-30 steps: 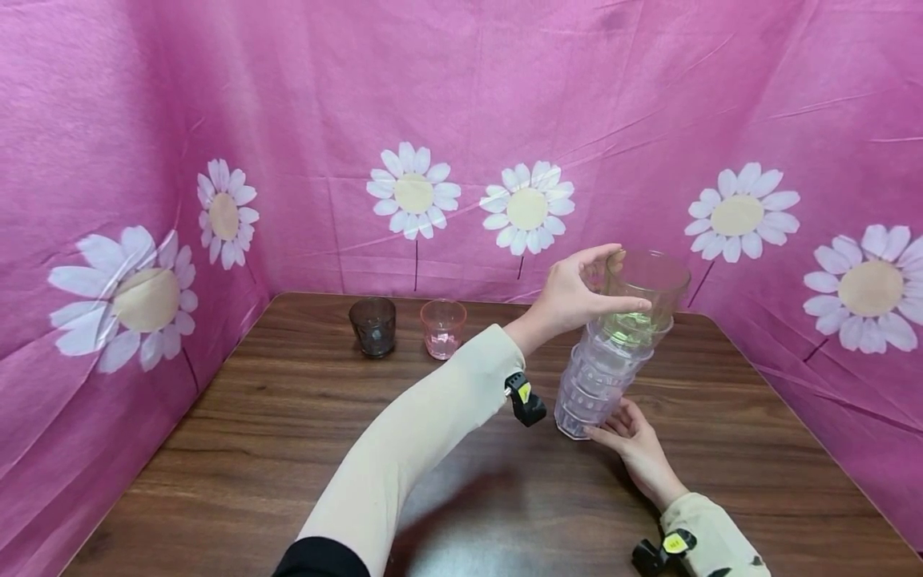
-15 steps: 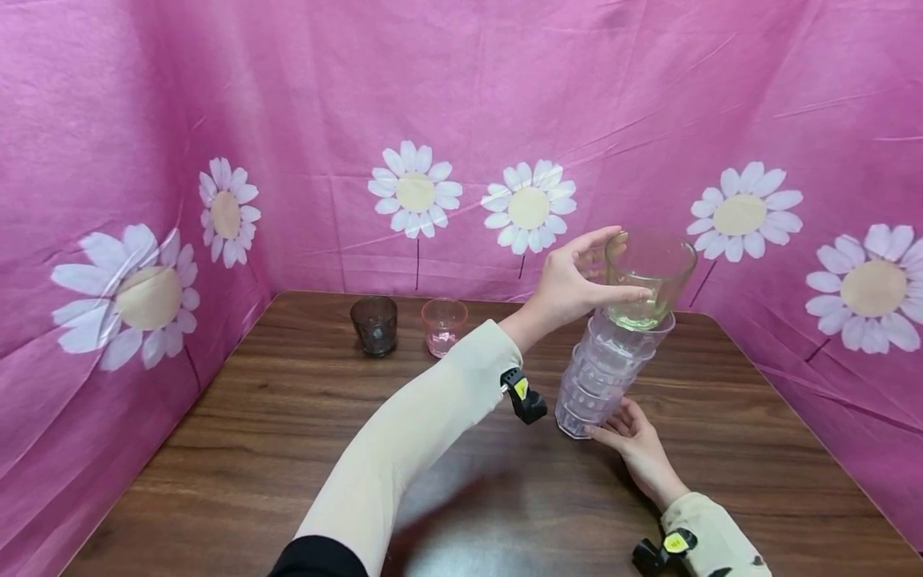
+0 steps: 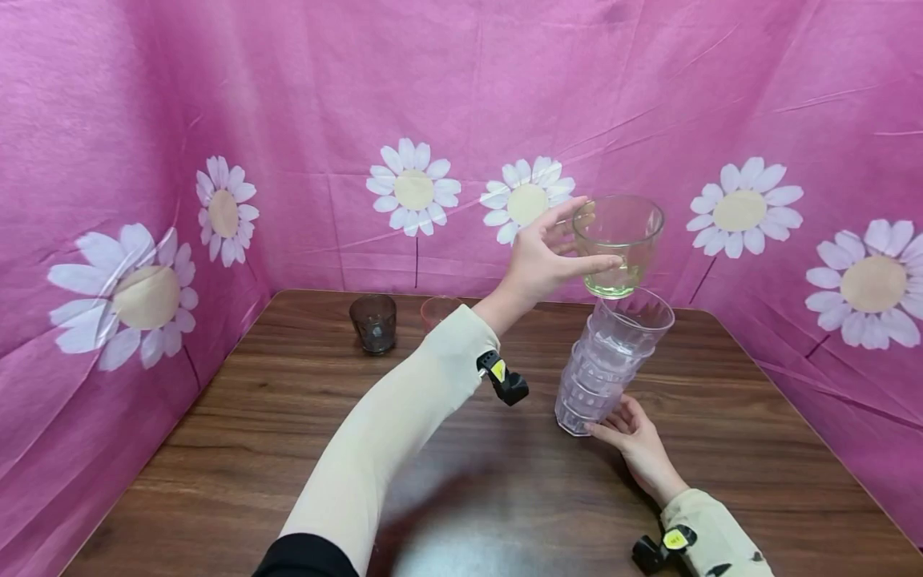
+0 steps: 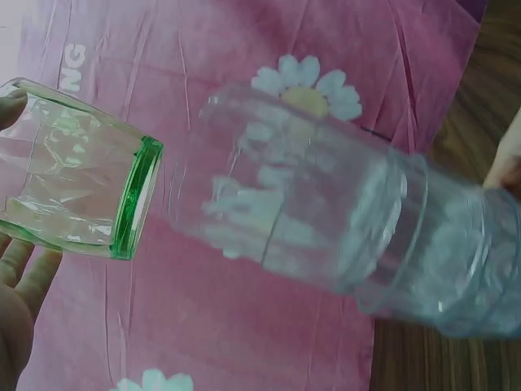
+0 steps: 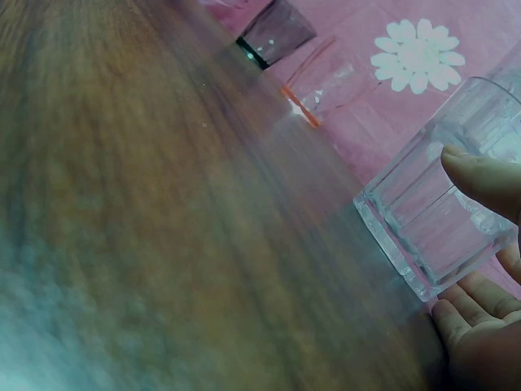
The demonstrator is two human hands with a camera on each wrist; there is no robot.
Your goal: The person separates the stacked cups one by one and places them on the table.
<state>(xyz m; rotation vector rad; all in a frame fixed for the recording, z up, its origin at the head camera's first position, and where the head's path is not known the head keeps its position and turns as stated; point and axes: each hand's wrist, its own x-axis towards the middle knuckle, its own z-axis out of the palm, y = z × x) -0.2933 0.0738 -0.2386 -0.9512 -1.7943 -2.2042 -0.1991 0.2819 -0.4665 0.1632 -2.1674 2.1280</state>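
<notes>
My left hand (image 3: pixel 548 260) grips a clear green-tinted cup (image 3: pixel 618 243) by its side, lifted just above and clear of a stack of clear cups (image 3: pixel 609 361) on the wooden table (image 3: pixel 288 449). In the left wrist view the green cup (image 4: pixel 77 175) lies apart from the stack (image 4: pixel 358 236), and my fingers (image 4: pixel 20 281) curl around it. My right hand (image 3: pixel 630 437) holds the bottom of the stack, fingers (image 5: pixel 484 175) against the lowest cup (image 5: pixel 440 216).
A dark grey cup (image 3: pixel 373 322) and a pink cup (image 3: pixel 437 308), partly behind my left sleeve, stand at the table's back left. Both show in the right wrist view, the dark cup (image 5: pixel 273 37) and the pink cup (image 5: pixel 330 77). Pink daisy-print cloth (image 3: pixel 433 120) walls the table on three sides.
My left hand has lifted the green cup up and out of the stack, moving it slightly left. The right hand and stack have stayed put.
</notes>
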